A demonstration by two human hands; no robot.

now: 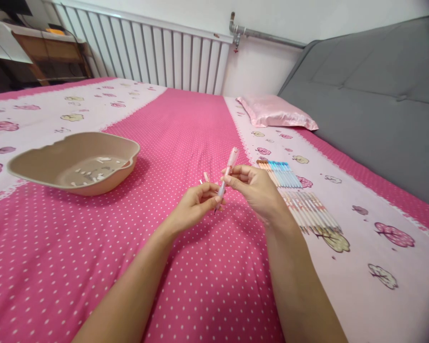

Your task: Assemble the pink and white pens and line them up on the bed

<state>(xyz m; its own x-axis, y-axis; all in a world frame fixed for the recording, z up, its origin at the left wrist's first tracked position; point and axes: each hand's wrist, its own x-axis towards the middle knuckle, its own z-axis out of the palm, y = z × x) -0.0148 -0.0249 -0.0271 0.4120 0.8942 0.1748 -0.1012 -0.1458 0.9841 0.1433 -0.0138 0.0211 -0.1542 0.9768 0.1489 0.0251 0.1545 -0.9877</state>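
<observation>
Over the middle of the bed, a slim pale pink pen [230, 164] is held at a slant, its dark tip pointing down. My right hand [254, 189] pinches the upper barrel between thumb and fingers. Lower down, near the tip, my left hand [197, 204] has its thumb and fingers closed on the same pen. Behind the left fingers a small pink piece [206, 176] sticks up, possibly a pen cap; its lower part is hidden. Right of my right hand lie a row of blue and orange pens [280, 174] and a row of whitish patterned pens [312, 212], partly covered by my wrist.
A beige plastic basin [105, 185] stands on the left, with several small white pieces [89, 177] inside. The bed has a pink dotted bedspread [128, 267]. A pink pillow [277, 110] lies against the grey headboard [372, 90]; a white radiator [146, 50] lines the wall.
</observation>
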